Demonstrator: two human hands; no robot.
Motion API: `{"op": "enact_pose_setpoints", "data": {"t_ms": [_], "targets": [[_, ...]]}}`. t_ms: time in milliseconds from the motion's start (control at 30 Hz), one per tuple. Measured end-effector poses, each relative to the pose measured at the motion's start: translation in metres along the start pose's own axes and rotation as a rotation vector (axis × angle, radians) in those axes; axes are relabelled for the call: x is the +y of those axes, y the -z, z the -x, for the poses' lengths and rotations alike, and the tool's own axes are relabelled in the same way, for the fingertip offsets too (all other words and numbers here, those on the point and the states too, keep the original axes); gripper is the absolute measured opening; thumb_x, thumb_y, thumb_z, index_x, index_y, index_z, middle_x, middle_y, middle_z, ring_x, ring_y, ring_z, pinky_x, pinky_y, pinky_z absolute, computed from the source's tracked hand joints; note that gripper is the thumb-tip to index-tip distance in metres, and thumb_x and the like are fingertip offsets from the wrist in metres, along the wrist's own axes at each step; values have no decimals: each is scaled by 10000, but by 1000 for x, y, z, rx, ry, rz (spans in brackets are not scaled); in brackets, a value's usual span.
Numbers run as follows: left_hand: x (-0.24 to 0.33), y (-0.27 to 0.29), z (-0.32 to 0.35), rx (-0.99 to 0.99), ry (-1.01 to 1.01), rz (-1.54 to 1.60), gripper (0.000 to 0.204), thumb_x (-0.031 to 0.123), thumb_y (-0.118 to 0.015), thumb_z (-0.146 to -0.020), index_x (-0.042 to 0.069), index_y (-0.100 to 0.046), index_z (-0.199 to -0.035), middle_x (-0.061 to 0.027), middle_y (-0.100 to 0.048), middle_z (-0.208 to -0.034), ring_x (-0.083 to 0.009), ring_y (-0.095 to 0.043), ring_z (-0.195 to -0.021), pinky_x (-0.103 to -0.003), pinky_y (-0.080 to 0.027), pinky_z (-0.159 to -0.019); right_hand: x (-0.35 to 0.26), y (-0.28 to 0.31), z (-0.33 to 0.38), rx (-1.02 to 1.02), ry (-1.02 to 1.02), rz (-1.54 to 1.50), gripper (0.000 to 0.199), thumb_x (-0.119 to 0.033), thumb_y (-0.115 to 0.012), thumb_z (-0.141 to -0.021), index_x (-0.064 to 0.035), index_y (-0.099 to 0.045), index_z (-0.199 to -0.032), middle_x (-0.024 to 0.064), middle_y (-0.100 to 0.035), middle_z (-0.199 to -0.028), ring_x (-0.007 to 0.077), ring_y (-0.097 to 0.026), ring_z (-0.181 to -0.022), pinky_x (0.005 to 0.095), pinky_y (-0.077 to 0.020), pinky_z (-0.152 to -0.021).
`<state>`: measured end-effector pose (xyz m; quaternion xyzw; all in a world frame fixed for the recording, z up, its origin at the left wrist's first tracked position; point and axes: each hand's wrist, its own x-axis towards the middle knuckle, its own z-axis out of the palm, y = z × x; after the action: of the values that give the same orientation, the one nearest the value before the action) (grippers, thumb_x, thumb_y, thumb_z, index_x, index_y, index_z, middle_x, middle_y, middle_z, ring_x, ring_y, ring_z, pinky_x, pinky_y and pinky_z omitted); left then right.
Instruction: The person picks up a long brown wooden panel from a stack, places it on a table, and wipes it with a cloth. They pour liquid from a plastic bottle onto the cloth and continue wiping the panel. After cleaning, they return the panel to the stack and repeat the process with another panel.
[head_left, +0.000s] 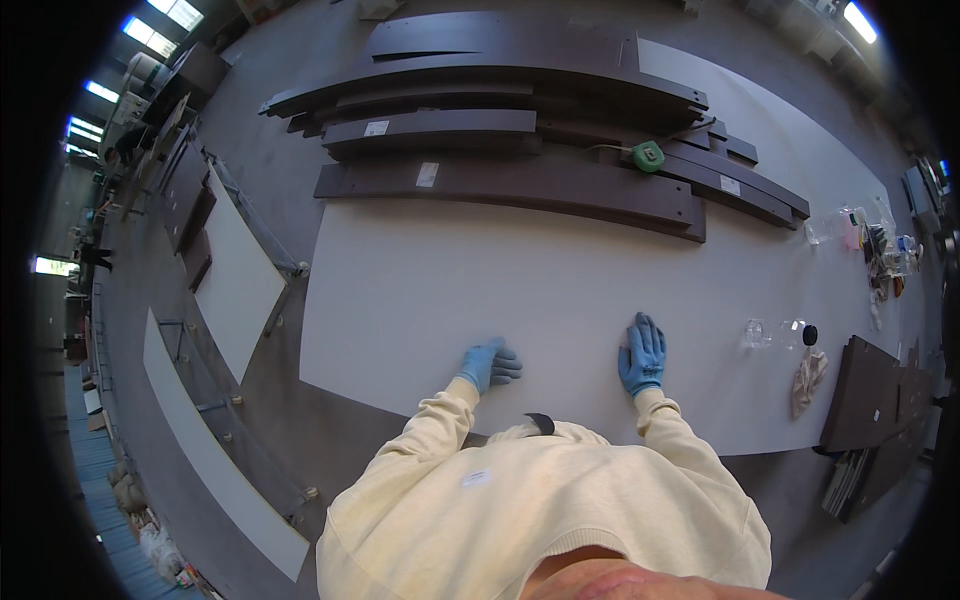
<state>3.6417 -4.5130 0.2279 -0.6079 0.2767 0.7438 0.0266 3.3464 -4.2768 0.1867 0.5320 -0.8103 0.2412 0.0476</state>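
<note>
Cream sweatshirt, blue glove on each hand (489, 363) (642, 355)

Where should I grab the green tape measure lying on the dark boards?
Take the green tape measure from above, fingers pinching its two curved sides. It lies flat on the dark boards, so only its edges offer grip. Its tape trails left; probably approach from the right.

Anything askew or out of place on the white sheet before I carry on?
Nothing looks damaged or spilled. The dark panels lie in a loose, uneven stack at the far edge of the white sheet, with a green tape measure left on top. Both gloved hands, left hand and right hand, rest flat on the sheet.
</note>
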Motion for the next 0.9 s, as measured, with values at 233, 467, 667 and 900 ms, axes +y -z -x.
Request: {"op": "enact_pose_setpoints", "data": {"t_ms": [233,467,667,900], "targets": [[118,76,-30,-32,-396,57,393,400,-654,-1025,35,-742,-1137,-136,-788,-1019,-265,-764,-884,-404,-609,-793,-32,-10,-72,122,-112,-77,383,-128,-713,-897,11,-637,-1246,216,-646,-1421,436,-592,-1316,533,-450,-1130],[350,200,-110,672,-1287,43,375,270,-836,-946,-2,-697,-1164,-44,-720,-1068,-135,-655,-942,-306,-563,-847,-84,-63,-264,198,-187,-440,475,-195,-711,-989,22,-628,-1404,234,-637,-1445,382,-608,-1346,432,-482,-1140],[487,287,-161,1115,-1011,-236,622,549,-866,-845,9,-744,-1130,-112,-754,-1023,-239,-700,-909,-378,-552,-905,-123,-119,-417,102,-615,-930,677,-392,-728,-1005,33,-547,-1500,220,-624,-1479,321,-598,-1376,392,-467,-1155],[535,324,-193,1026,-896,-172,948,596,-933,-722,-61,-643,-1340,-233,-699,-1337,-379,-668,-1215,-426,-499,-1088,-126,-133,-490,-257,-753,-618,991,-725,-622,-937,33,-479,-1559,244,-573,-1531,371,-551,-1424,409,-418,-1204]]}}
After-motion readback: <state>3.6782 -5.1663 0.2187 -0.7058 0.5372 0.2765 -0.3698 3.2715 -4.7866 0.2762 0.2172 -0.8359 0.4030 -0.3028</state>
